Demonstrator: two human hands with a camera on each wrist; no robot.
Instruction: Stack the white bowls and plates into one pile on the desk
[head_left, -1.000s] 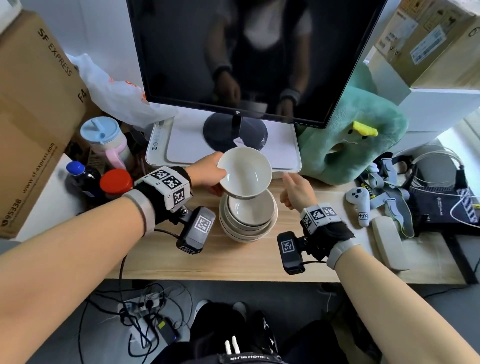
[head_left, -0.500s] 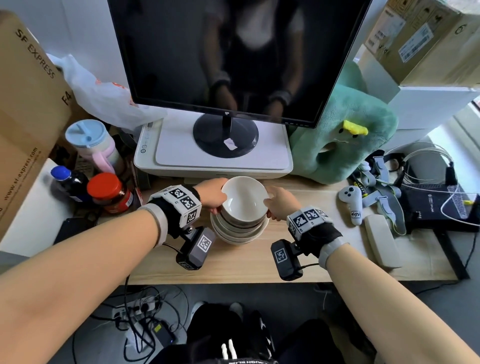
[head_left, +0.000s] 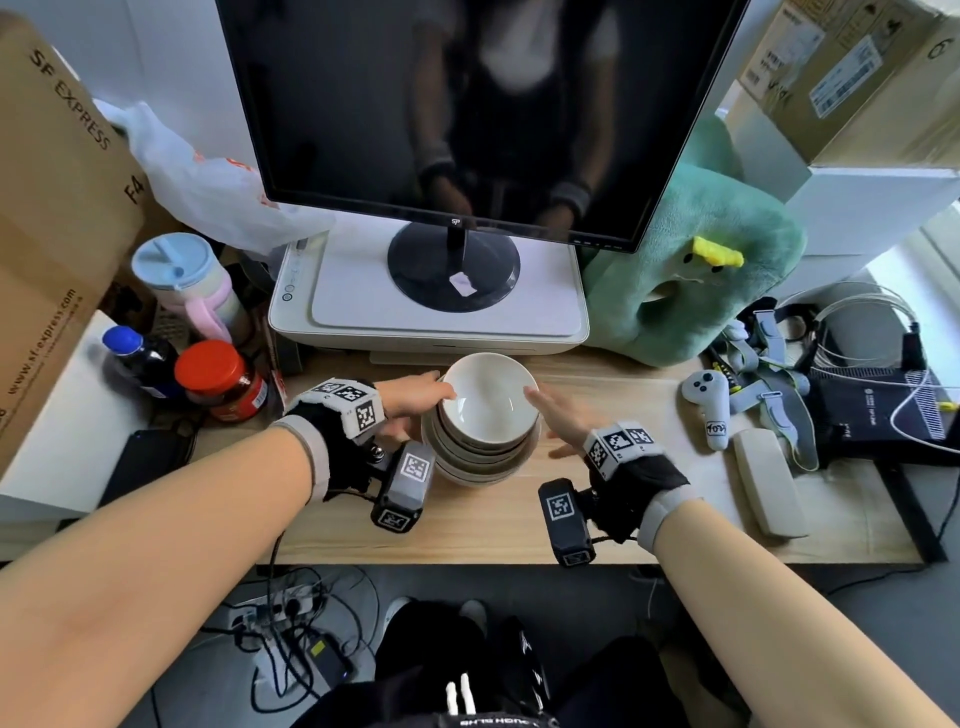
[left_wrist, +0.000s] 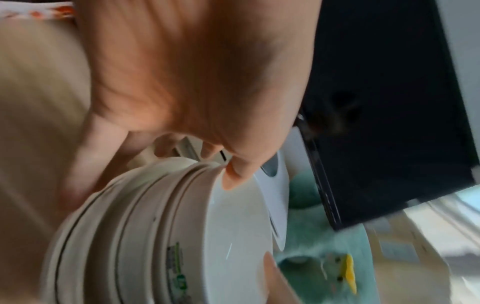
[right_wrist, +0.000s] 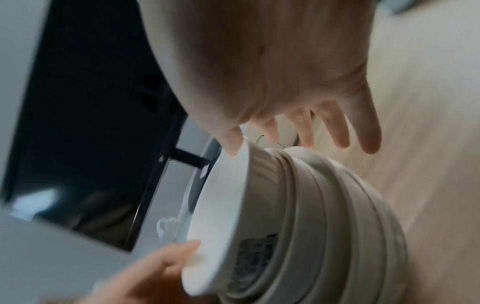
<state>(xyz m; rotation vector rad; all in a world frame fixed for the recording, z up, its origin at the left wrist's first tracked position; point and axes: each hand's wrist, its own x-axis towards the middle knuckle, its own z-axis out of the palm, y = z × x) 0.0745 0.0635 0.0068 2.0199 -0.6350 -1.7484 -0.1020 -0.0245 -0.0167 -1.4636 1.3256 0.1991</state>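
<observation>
A pile of white bowls (head_left: 478, 462) stands on the wooden desk (head_left: 493, 519) in front of the monitor stand. The top bowl (head_left: 488, 402) sits nested in it, open side up. My left hand (head_left: 426, 410) is at the pile's left side. In the left wrist view its thumb lies on the top bowl (left_wrist: 239, 222) rim and its fingers curl round the pile (left_wrist: 116, 236). My right hand (head_left: 545, 415) is at the right side, fingers straight and spread. In the right wrist view only its thumb tip touches the top bowl (right_wrist: 221, 205) rim.
Behind the pile are a white printer (head_left: 431, 317) and the monitor (head_left: 467, 104). A red-lidded jar (head_left: 218, 379), a bottle (head_left: 130, 353) and a tumbler (head_left: 182, 280) stand left. A green plush (head_left: 691, 280), a grey controller (head_left: 706, 400) and cables lie right.
The left hand has lowered the tilted bowl onto the pile, where it now sits nested. The right hand came to the rim, then spread its fingers open.
</observation>
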